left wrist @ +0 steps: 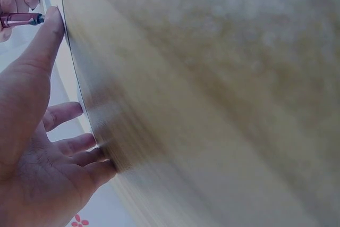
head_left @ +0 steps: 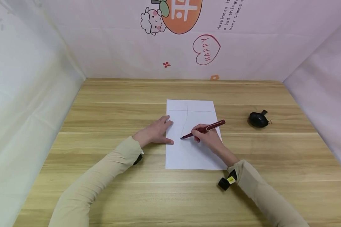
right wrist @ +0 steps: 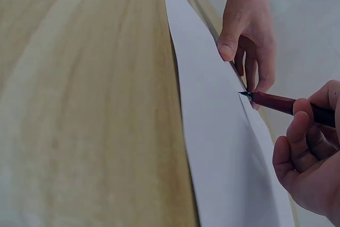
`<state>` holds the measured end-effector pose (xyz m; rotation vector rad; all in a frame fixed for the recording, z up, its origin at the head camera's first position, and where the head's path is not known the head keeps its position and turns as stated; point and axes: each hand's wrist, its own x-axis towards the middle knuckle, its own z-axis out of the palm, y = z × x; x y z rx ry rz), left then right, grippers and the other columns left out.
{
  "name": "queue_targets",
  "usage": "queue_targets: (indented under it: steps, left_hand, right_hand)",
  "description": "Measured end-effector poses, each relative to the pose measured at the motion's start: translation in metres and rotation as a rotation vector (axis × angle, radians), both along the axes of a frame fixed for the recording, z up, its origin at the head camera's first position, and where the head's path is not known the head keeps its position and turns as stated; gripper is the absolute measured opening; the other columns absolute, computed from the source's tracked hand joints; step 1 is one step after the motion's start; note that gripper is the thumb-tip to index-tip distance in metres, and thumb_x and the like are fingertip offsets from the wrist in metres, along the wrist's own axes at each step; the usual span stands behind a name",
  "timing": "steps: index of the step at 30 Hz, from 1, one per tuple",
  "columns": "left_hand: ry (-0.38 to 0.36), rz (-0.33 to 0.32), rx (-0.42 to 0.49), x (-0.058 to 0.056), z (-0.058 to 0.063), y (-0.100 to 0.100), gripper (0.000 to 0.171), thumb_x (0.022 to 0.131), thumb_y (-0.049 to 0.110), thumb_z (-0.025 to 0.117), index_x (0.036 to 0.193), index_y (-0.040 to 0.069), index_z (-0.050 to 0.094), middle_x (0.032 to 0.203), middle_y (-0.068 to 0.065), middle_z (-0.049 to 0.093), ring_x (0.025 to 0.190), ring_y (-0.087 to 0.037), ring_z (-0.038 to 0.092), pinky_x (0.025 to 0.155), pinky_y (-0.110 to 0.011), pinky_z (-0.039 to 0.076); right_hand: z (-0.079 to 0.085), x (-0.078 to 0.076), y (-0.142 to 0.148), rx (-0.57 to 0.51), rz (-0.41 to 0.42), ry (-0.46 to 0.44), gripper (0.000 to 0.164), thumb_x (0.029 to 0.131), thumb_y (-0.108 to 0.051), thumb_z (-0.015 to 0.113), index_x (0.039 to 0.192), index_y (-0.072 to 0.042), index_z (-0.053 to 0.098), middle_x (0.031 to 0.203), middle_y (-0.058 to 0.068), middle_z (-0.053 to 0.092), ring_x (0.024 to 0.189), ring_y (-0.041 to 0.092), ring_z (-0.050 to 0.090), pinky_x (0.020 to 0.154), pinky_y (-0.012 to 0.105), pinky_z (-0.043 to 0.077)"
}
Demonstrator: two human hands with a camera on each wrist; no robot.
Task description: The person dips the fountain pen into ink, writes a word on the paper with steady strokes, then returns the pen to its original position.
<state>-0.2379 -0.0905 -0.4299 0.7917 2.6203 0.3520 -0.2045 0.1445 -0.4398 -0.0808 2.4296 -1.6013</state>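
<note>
A white sheet of paper (head_left: 191, 148) is laid flat mid-table (head_left: 102, 104), thin pen lines drawn across its upper half. The left hand (head_left: 154, 131) is pressed flat on the sheet's left edge, fingers straight and spread. A dark red pen (head_left: 204, 129) is pinched in the right hand (head_left: 208, 138), fingers curled round the barrel, nib set on the paper near the sheet's middle. A small black object (head_left: 258, 119) is seen well apart, at the right.

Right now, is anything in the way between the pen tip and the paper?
No. The right hand grips the red pen, and its tip rests right on the white paper. The left hand only presses the paper's left edge.
</note>
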Motion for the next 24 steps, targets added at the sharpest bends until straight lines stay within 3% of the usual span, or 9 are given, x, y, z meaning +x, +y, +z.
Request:
queue_targets:
  steps: [24]
  left_hand:
    - [0.018,0.002,-0.012,-0.001,0.000,0.001,0.089,0.078,0.053,0.068,0.145,0.007,0.031,0.156,-0.019,0.015,0.141,-0.033,0.027,0.114,-0.042,0.030]
  right_hand:
    - [-0.001,0.013,0.000,0.001,0.105,0.015,0.015,0.088,-0.016,0.058,0.092,-0.003,0.065,0.061,-0.001,0.057,0.060,0.011,0.052,0.057,0.022,0.040]
